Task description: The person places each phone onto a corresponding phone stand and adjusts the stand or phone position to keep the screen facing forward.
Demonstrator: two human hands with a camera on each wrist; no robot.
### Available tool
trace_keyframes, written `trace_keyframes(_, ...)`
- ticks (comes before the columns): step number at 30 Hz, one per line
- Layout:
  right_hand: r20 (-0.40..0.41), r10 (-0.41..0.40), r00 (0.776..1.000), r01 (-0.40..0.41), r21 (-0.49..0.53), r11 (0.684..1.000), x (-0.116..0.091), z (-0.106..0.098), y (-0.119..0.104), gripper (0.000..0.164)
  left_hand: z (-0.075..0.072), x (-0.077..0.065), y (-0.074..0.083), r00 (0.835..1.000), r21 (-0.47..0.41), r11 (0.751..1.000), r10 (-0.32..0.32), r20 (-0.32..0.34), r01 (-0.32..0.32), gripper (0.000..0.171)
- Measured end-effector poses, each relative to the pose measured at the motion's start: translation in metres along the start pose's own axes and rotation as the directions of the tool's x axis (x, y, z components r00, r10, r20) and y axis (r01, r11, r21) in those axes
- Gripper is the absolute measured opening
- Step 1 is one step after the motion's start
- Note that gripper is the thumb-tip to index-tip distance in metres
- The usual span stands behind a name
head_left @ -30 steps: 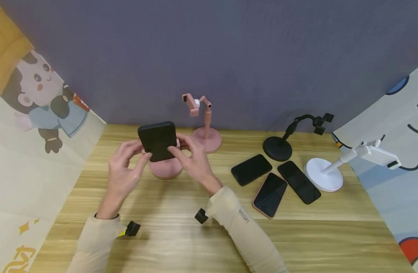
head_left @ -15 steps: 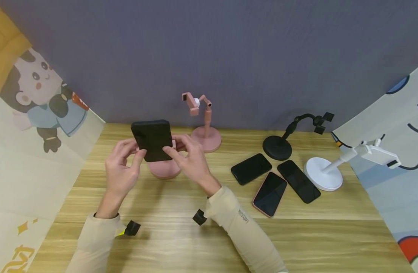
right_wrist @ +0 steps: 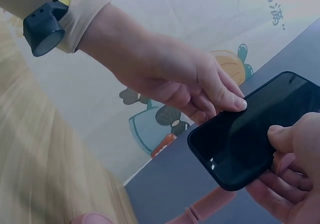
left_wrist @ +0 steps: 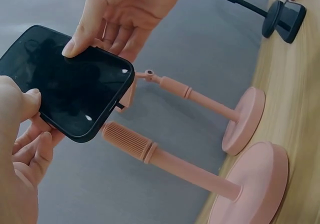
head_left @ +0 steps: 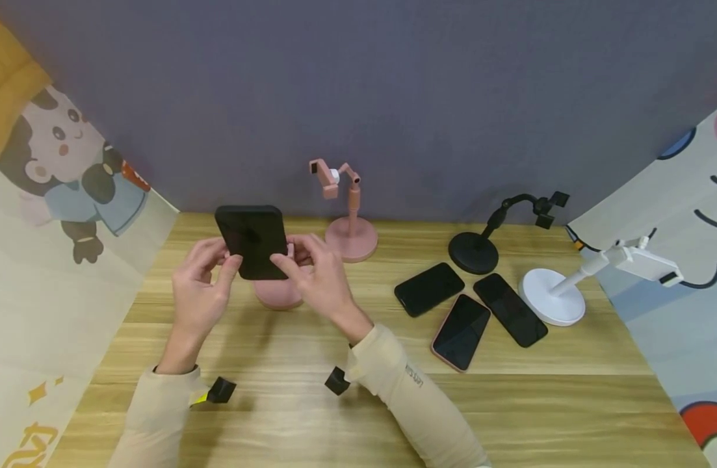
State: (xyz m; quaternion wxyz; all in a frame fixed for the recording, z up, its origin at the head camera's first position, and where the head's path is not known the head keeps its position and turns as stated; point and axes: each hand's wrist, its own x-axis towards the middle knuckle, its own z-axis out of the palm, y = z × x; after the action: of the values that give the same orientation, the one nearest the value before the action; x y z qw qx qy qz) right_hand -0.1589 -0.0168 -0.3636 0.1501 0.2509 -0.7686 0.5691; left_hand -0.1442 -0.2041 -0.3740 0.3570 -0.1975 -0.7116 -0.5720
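Observation:
A smartphone in a black case [head_left: 253,242] is held up in front of the head of a pink phone stand [head_left: 277,296], whose holder is mostly hidden behind it. My left hand [head_left: 200,286] pinches the phone's left edge, thumb on the screen and fingers behind. At the opposite edge my right hand [head_left: 323,279] grips it the same way, thumb on the glass. In the left wrist view the stand's ribbed post [left_wrist: 195,176] rises from its round base toward the phone's lower end. A bit of pink holder shows beside my right fingers.
Behind to the right stands another pink stand [head_left: 352,239]. Farther right are a black stand [head_left: 474,252] and a white stand [head_left: 552,297]. Lying between them and me are a black phone [head_left: 430,289], a pink-edged phone [head_left: 461,333] and another dark phone [head_left: 510,310]. A grey partition [head_left: 428,110] closes the back.
The phone has shifted left and turned squarer to the head view, with both hands moving along with it. Their grips look the same. The other stands and phones stay put.

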Motion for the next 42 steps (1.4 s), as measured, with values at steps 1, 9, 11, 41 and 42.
trace_keyframes(1, -0.002, 0.007, 1.000, -0.007, -0.003, 1.000, 0.000, 0.000, -0.001, 0.037, 0.000, 0.000, 0.000, 1.000, 0.000, 1.000, -0.004, 0.001, 0.004, 0.024)
trace_keyframes(9, -0.004, 0.043, 0.999, -0.043, -0.034, 0.998, 0.001, 0.001, -0.010, 0.039, -0.003, 0.002, 0.000, 1.000, -0.010, 0.999, -0.031, 0.001, 0.031, 0.027)
trace_keyframes(11, -0.004, 0.043, 0.999, -0.044, -0.045, 0.998, 0.000, 0.002, -0.011, 0.039, -0.004, 0.002, 0.000, 0.999, -0.020, 0.999, -0.034, 0.002, 0.034, 0.027)
trace_keyframes(41, -0.019, 0.066, 0.998, -0.064, 0.067, 0.996, -0.005, 0.007, -0.005, 0.036, -0.002, 0.001, 0.007, 0.998, -0.136, 0.989, -0.060, 0.020, 0.062, 0.024)
trace_keyframes(42, -0.014, 0.074, 0.997, -0.072, 0.075, 0.995, -0.005, 0.007, -0.004, 0.037, -0.002, 0.001, 0.011, 0.998, -0.139, 0.988, -0.065, 0.020, 0.067, 0.023)
